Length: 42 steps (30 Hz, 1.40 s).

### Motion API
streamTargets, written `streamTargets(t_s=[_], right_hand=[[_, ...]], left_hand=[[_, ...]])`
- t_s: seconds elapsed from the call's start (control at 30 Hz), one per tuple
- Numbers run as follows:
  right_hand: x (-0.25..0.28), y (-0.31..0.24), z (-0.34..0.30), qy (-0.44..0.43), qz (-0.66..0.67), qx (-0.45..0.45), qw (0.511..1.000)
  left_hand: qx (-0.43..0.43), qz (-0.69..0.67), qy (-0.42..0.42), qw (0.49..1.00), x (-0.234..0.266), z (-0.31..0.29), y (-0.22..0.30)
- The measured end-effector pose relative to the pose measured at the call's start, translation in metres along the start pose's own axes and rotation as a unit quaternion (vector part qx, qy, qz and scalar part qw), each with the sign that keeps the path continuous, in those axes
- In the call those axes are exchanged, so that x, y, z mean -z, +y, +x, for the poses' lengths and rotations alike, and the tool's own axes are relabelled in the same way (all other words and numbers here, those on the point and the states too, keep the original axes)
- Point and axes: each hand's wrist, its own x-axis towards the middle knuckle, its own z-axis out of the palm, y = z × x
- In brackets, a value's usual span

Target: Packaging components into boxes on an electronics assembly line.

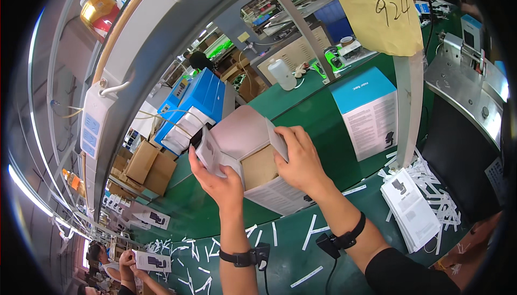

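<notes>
— What have the hands got?

— Both hold one open white carton (pixel 258 171), lifted above the green table (pixel 301 117). The left hand (pixel 218 179) pinches the near-left flap together with a small leaflet (pixel 207 149). The right hand (pixel 301 160) grips the right flap (pixel 277 140), fingers curled over its edge.

— So the carton sits between them?

— Yes, touching both, mouth open toward the person, a brown insert (pixel 259 168) showing inside.

— Which way does it run?

— Its long axis tilts away and up to the left, closed end farthest off.

— And around it?

— A blue-topped box (pixel 366 112) stands upright to the right. A stack of leaflets (pixel 409 209) and white paper strips (pixel 436 187) lie at lower right.
</notes>
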Motion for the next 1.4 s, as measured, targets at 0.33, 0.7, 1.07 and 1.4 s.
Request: streamTargets(t_s=[0.33, 0.7, 1.07, 1.4], right_hand=[[0.006, 0.010, 0.005, 0.011, -0.005, -0.005, 1.000], [0.013, 0.028, 0.009, 0.059, 0.140, 0.139, 0.979], [0.026, 0.032, 0.011, -0.008, 0.043, 0.208, 0.977], [0.027, 0.040, 0.016, -0.144, 0.107, 0.130, 0.975]], left_hand=[[-0.007, 0.064, -0.007, 0.998, 0.002, -0.004, 0.014], [0.120, -0.251, -0.067, 0.958, -0.009, -0.030, 0.000], [0.110, -0.392, -0.173, 0.897, -0.012, -0.030, -0.022], [0.030, -0.288, -0.206, 0.935, -0.022, -0.020, -0.023]])
